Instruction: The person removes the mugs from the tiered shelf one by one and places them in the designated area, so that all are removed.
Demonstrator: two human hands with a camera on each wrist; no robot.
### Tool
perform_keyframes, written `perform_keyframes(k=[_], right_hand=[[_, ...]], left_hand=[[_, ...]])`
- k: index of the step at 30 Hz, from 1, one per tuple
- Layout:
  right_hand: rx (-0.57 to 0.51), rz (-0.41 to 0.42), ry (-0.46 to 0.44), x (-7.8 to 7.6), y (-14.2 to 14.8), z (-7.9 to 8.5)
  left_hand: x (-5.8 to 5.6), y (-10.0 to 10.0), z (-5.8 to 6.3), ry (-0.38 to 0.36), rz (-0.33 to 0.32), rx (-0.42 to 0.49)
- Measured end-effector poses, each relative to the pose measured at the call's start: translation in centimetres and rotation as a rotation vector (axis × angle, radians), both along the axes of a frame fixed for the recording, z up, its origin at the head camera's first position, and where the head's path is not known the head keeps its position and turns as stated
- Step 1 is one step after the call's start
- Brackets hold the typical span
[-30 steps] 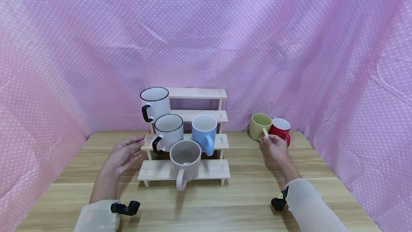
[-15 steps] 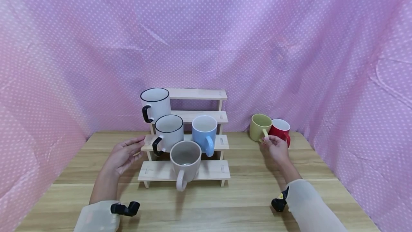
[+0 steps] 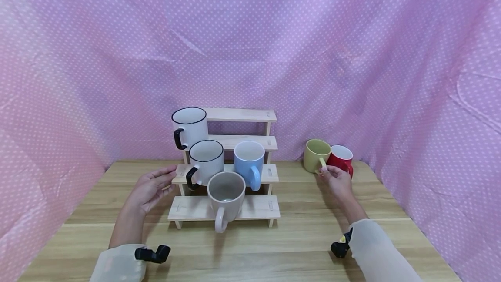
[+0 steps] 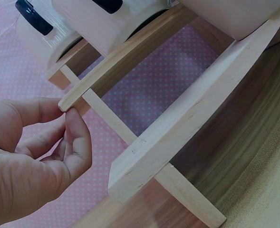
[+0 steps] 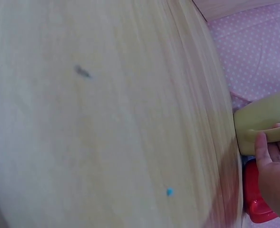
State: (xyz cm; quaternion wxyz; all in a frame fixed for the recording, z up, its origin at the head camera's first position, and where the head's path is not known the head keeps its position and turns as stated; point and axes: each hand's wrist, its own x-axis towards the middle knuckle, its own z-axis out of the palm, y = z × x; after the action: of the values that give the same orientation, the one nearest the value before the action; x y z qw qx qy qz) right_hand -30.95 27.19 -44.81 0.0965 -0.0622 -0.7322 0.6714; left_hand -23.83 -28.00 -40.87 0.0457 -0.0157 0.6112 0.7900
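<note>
A tiered wooden rack (image 3: 256,206) stands left of centre on the table. My left hand (image 3: 150,189) pinches the left end of its second step from the bottom; the left wrist view has thumb and fingers (image 4: 78,126) at that step's tip. At the back right, my right hand (image 3: 337,181) holds the handle of an upright yellow-green mug (image 3: 312,160). In the right wrist view the fingers curl round the mug's handle (image 5: 273,136). Touching or close beside that mug is a red mug (image 3: 341,155) with a white inside, partly covered by the hand.
On the rack stand two white mugs with black rims, one higher (image 3: 194,132) and one lower (image 3: 209,166), a light blue mug (image 3: 247,165) and a grey-beige mug (image 3: 228,199) on the bottom step. A pink dotted cloth (image 3: 250,55) hangs behind the table (image 3: 297,247).
</note>
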Motion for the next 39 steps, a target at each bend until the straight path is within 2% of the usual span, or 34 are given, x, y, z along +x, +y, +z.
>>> perform_keyframes(k=[6,12,22,28,33,39], right_hand=[[0.085,-0.013,-0.009,-0.2,0.6,0.2],[0.182,-0.064,0.012,-0.1,1.0,1.0],[0.184,-0.079,0.103,0.0,0.6,4.6],[0.331,-0.092,0.167,-0.5,-0.4,6.6],[0.412,-0.059,0.211,-0.9,-1.7,8.3],[0.384,-0.005,0.294,-1.5,-4.2,9.8]], left_hand=[[-0.1,0.0,-0.1,-0.001,0.005,-0.004],[0.0,0.1,-0.1,0.001,0.000,0.005],[0.0,0.2,0.0,0.014,-0.010,0.009],[0.1,0.0,0.0,0.007,-0.008,0.004],[0.1,0.0,0.2,0.002,-0.010,0.013],[0.1,0.1,0.2,0.004,-0.014,0.011]])
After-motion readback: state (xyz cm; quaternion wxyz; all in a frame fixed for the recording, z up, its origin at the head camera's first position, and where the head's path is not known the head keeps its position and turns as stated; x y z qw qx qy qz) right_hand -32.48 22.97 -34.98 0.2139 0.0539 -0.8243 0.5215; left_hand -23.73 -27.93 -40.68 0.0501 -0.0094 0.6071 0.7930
